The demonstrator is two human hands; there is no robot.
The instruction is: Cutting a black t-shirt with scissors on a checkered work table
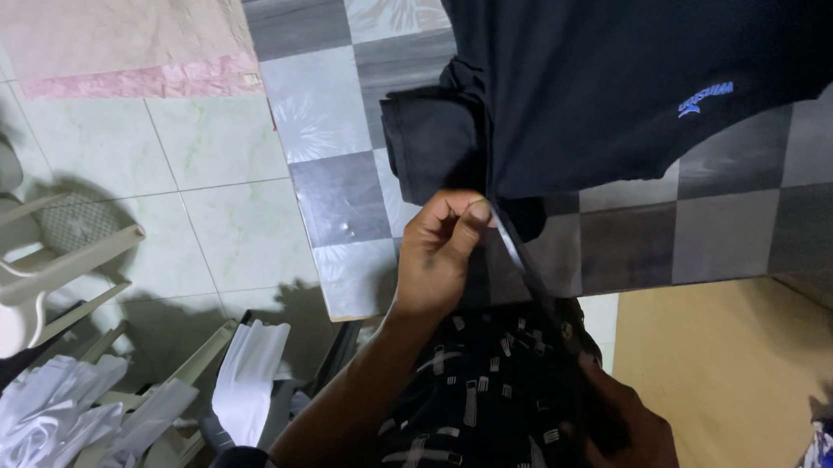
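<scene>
Checkered grey tabletop [738, 232] over pale floor tiles [190, 184] bears dark garment [591, 79]

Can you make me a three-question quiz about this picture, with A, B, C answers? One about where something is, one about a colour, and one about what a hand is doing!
1. Where does the dark shirt lie?
A. on the checked table
B. on the white plastic chair
C. on the floor tiles

2. What colour is the small mark on the shirt?
A. red
B. blue
C. yellow

3. What is the left hand doing?
A. lying flat and open
B. pinching the shirt's edge
C. holding a cup

Answers: 1 A, the shirt spreads over the grey squares. 2 B, the stitching shows blue on dark cloth. 3 B, thumb and fingers close on the hem.
</scene>
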